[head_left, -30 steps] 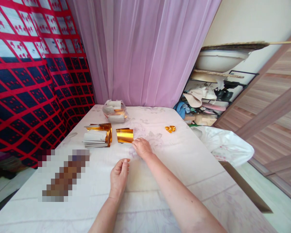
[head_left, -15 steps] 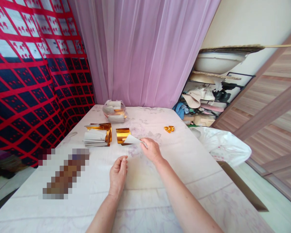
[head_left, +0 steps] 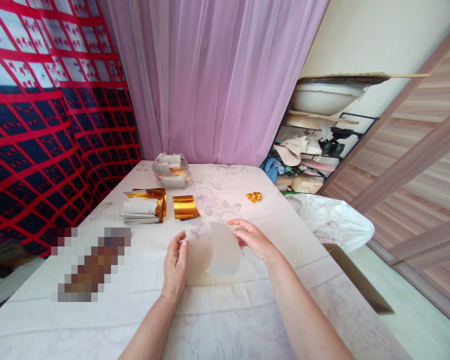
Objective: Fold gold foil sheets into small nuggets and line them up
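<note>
In the head view, the right hand (head_left: 252, 239) pinches a pale sheet (head_left: 225, 252) at its right edge, thumb and forefinger drawn together on it. The sheet hangs to the left of those fingers and slants down toward the wearer, blurred and somewhat see-through at its lower end; its far side is hidden, and so are the right hand's other fingertips, partly behind its edge. The left hand (head_left: 175, 267) is parted from the sheet, just left of it, its fingers loosely curled and the thumb slightly away — the inside of the curl is hard to make out.

Just beyond the left fingertips lie a few gold sheets (head_left: 183, 206), the lower ones mostly covered by the top one. Farther left of them sits a stack (head_left: 142, 209) of pale and gold sheets, its count unclear. A clear bag (head_left: 171, 172) stands beyond that, its contents blurred by plastic. Past the right fingertips rests a crumpled gold piece (head_left: 254, 197). Well left of the left fingers, a pixelated patch (head_left: 93, 265) masks part of the table (head_left: 195, 320). Both forearms are cut off below.
</note>
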Demonstrator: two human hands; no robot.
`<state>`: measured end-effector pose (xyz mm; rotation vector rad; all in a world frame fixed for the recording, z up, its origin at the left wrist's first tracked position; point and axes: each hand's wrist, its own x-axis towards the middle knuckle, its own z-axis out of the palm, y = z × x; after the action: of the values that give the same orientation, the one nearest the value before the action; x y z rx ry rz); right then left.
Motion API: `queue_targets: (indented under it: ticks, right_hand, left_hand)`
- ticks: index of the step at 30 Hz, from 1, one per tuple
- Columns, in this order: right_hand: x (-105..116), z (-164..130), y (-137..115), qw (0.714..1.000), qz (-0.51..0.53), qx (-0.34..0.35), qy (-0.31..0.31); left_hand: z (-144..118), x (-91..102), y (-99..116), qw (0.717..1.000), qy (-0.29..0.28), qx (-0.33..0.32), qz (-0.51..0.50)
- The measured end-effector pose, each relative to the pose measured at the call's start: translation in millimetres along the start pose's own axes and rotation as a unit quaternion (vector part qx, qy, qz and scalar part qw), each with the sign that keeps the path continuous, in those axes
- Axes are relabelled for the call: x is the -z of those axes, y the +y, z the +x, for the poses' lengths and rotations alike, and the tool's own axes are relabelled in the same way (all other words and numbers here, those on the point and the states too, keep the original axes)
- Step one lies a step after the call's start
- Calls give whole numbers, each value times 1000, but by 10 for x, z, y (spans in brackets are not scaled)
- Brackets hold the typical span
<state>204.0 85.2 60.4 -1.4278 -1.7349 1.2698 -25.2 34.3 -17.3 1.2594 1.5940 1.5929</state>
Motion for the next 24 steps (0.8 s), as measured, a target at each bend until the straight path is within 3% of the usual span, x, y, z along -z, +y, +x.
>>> queue_targets:
  ticks: [1,6,10,14,20,22,24]
  right_hand:
    - [-32,54,96,996,-87,-9,23]
    - [-177,214,375,976,-193,5,100]
    - [-248,242,386,958,-249,30,138]
    - [-313,278,433,951,-266,43,154]
    - [-360,130,576,943,-255,79,201]
    - [-365,-2,612,936,-241,152,206]
    - [-367,-146,629,931,-242,210,172]
  left_hand:
    - [-5,0,14,1000,-3,-10,13]
    - [-48,13,99,981,-62,-149,111]
    - [-127,16,158,914,-210,-257,233]
    - [-200,7,178,843,-320,-279,330]
    - [-239,-2,154,822,-327,-282,371]
    - [-252,-5,150,819,-324,-287,376]
    - [-268,-11,152,820,-318,-288,380]
